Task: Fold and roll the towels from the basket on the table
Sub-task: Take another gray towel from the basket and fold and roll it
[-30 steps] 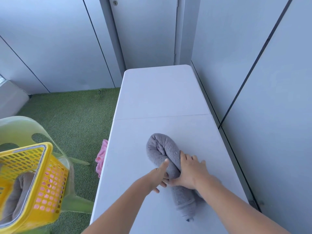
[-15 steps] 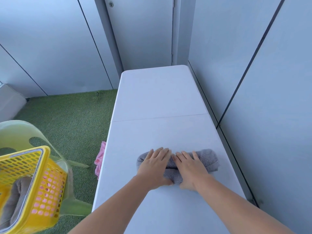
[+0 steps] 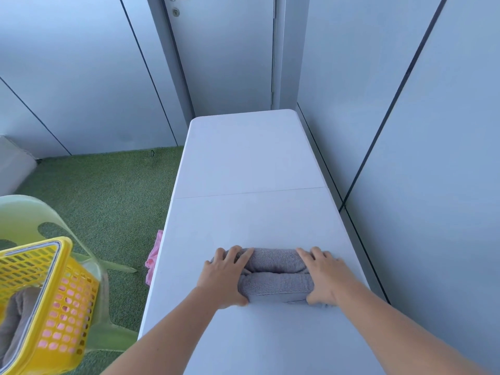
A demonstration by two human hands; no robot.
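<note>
A grey towel [image 3: 274, 274], rolled into a thick double bundle, lies crosswise on the near half of the white table [image 3: 251, 158]. My left hand [image 3: 224, 277] grips its left end, fingers over the top and thumb at the near side. In the same way my right hand [image 3: 323, 277] grips the right end. The yellow basket [image 3: 62, 301] stands at the lower left, off the table, with another grey towel [image 3: 13, 320] inside it.
The basket sits on a pale green plastic chair [image 3: 24, 217]. A pink cloth [image 3: 153, 262] hangs just beyond the table's left edge above the green turf floor. Grey wall panels run close along the table's right side and far end.
The towel has turned from lengthwise to crosswise and been doubled into a thicker bundle. My hands have slid apart from its middle to its two ends.
</note>
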